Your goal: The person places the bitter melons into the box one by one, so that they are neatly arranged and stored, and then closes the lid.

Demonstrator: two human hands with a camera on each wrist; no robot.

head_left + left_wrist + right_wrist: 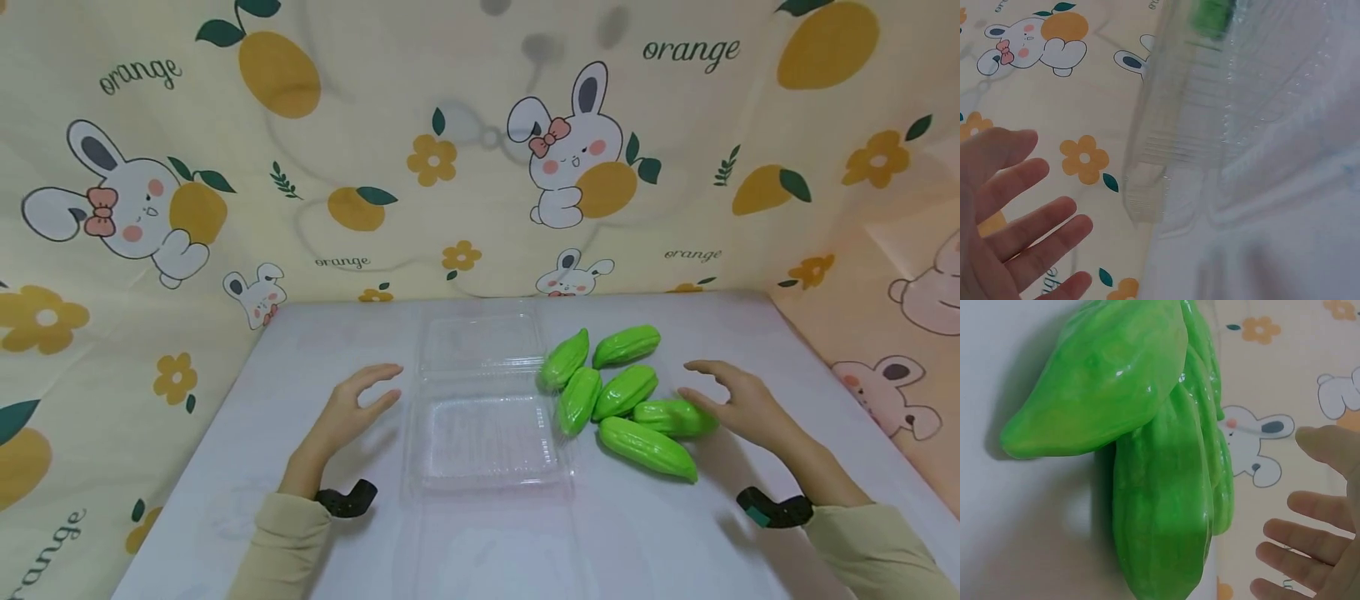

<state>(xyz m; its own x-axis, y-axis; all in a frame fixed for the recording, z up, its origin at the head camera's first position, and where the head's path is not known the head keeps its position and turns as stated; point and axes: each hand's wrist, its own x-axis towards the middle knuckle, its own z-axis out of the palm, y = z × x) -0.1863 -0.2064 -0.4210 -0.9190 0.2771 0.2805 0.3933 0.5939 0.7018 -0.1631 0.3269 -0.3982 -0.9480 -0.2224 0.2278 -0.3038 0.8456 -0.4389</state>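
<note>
My left hand (352, 408) hovers left of a clear plastic clamshell box (411, 442), fingers spread and nothing in them. The box lies opened out, its lid (480, 346) folded toward the back. In the left wrist view the left hand (1022, 219) shows loose fingers, apart from the box. To the right of the box lie several glossy green ridged gourd-like pieces (648, 448). My right hand (753, 408) is at the right end of this group, thumb overlapping one green piece (671, 417) in the head view. In the right wrist view its fingers (1310, 540) are spread, holding nothing.
A white table (315, 333) carries everything. Another clear plastic panel (495, 542) lies in front of the box. Behind and at the sides hangs a cloth (480, 75) printed with rabbits and oranges. Dark wrist cameras (348, 498) sit on both wrists.
</note>
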